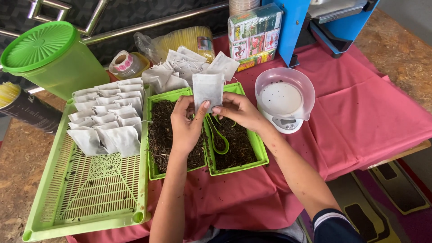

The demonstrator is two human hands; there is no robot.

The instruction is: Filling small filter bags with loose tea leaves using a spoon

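Both hands pinch one small white paper filter pouch (208,91) upright above the two green trays of dark loose tea (167,135): left hand (186,123) grips its near-left corner, right hand (238,109) its near-right corner, long axis pointing far.

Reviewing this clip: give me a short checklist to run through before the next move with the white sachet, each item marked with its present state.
1. White sachet held by both hands, left hand and right hand: ok.
2. Sachet's mouth open: cannot tell.
3. Green scoop within reach, lying in the right tray of dark loose leaves: ok.
4. Scale bowl empty except for specks: ok.
5. Room left on the slatted green tray below the filled sachets: ok.
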